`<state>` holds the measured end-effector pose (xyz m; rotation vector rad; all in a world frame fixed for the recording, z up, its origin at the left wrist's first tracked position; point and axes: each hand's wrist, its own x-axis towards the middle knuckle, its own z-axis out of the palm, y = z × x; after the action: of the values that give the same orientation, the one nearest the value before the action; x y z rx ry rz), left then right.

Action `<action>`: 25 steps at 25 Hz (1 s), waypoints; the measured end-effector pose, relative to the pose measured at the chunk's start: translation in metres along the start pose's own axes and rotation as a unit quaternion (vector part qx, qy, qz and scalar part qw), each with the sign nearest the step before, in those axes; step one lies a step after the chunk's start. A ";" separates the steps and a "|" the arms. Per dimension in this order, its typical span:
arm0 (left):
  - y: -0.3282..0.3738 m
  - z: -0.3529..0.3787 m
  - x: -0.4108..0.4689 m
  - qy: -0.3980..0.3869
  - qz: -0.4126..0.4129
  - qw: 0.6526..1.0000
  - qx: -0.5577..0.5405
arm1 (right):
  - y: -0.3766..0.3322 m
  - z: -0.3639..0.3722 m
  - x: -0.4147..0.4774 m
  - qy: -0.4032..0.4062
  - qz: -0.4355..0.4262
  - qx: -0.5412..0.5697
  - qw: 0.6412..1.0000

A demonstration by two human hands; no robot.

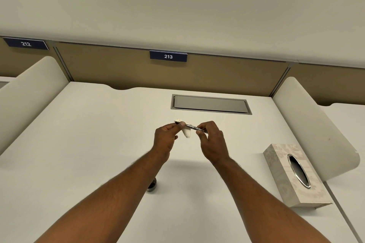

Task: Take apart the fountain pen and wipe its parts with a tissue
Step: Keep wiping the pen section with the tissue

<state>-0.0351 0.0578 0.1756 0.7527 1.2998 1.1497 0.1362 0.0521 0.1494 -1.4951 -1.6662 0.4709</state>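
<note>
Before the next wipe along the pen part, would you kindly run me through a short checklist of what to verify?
1. Left hand pinches the white folded tissue around the pen's dark tip end: ok.
2. Right hand grips the slim silver metal pen section: ok.
3. Pen held above the white desk, clear of it: ok.
4. Dark round pen part rests on the desk beneath the left forearm, safe from rolling: cannot tell.
5. Pale patterned tissue box with spare tissue showing: not ok.
6. Ink on tissue: cannot tell.
</note>
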 end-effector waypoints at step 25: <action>-0.015 0.005 0.022 -0.027 0.031 0.999 -0.005 | 0.007 -0.004 0.007 -0.006 -0.029 -0.056 0.998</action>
<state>-0.0294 0.0746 0.1549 0.8174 1.2316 1.1768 0.1441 0.0598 0.1490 -1.5222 -1.7651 0.3611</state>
